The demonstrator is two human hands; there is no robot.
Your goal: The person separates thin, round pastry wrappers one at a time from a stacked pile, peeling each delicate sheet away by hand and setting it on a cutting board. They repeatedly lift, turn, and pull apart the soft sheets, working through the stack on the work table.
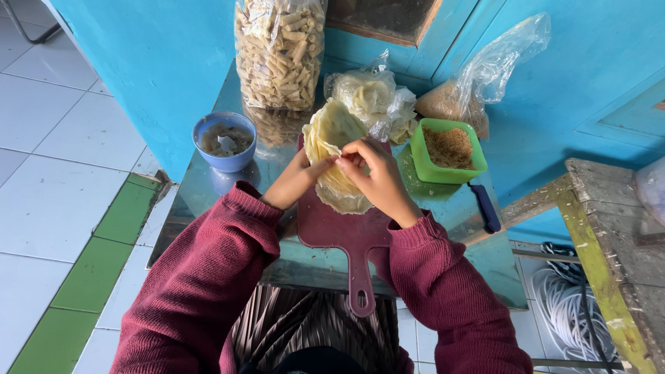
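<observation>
Pale yellow wrapper stack [331, 149]: lies on the maroon cutting board [343, 232], long axis running away from the person, far end curled up. Left hand [296, 179] pinches its left edge; right hand [374, 174] pinches the top sheet, fingers curled shut on it. The stack's near end is hidden under both hands. Board handle points toward the person. Green tub [447, 151] stands to the right.

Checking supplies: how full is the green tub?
Roughly half full: brown crumbs cover the floor of the green tub, its inner walls bare above them.
</observation>
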